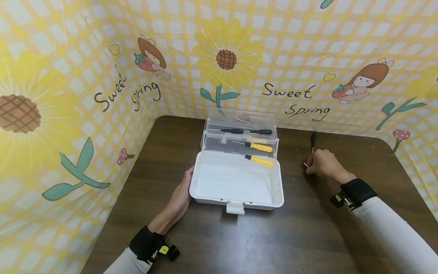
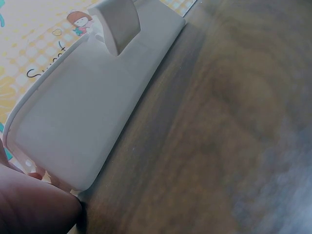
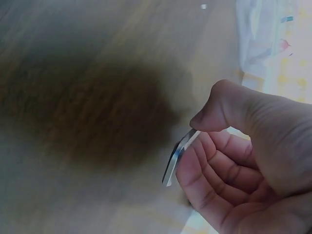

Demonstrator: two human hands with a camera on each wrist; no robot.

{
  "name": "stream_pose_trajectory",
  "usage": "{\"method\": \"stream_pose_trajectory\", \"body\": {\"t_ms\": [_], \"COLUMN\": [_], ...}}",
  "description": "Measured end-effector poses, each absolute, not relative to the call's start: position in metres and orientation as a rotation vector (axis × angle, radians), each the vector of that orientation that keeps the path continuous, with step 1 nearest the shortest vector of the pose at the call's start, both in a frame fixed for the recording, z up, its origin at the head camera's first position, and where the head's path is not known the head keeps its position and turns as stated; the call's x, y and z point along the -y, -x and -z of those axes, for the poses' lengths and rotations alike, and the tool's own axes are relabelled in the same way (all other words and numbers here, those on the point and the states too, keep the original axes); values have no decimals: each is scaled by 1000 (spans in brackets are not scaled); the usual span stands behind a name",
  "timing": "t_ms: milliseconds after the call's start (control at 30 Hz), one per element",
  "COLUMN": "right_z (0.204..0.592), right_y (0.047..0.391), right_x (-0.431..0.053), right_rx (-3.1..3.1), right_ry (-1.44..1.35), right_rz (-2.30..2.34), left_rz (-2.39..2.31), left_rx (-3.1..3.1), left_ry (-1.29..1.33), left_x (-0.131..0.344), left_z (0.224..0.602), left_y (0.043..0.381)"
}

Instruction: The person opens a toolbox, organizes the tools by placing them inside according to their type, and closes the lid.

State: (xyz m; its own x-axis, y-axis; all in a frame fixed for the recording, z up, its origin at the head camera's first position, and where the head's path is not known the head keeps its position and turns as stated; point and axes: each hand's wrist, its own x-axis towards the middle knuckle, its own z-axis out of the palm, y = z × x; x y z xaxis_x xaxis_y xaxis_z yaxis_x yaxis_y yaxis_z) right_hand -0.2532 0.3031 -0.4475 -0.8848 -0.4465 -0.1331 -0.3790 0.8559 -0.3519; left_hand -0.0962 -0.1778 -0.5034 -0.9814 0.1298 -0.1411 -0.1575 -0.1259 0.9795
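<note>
A white toolbox point(image 1: 236, 179) stands with its lid tipped back; its deep lower part is bare. My left hand point(image 1: 180, 196) rests along its left wall, fingers fairly straight. The left wrist view shows the box's front wall point(image 2: 83, 117) and latch point(image 2: 119, 24), with part of the left hand point(image 2: 36, 207) at the near corner. Off to the box's right, my right hand point(image 1: 324, 163) pinches a slim shiny metal piece with two narrow prongs, like tweezers point(image 3: 178, 158), between thumb and curled fingers. Just beyond that hand lies a black-handled screwdriver point(image 1: 313, 139).
Clear trays in the raised part of the box hold black-handled screwdrivers point(image 1: 261, 132) and yellow-handled screwdrivers point(image 1: 261, 147). The dark wooden table point(image 1: 219, 243) ends at a yellow checked cloth point(image 1: 294, 53) hanging behind and at the left.
</note>
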Motion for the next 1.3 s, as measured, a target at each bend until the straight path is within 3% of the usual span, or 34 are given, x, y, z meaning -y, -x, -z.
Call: {"method": "stream_pose_trajectory", "body": {"t_ms": [667, 1300], "right_z": [380, 327], "right_y": [255, 282], "right_x": [-278, -230], "right_rx": [-2915, -2991], "right_ry": [839, 976], "right_rz": [398, 372], "left_rz": [-2223, -2221], "left_rx": [-1932, -1921], "left_ry": [34, 53], "left_x": [177, 178], "left_z": [505, 503], "left_y": [96, 98]}}
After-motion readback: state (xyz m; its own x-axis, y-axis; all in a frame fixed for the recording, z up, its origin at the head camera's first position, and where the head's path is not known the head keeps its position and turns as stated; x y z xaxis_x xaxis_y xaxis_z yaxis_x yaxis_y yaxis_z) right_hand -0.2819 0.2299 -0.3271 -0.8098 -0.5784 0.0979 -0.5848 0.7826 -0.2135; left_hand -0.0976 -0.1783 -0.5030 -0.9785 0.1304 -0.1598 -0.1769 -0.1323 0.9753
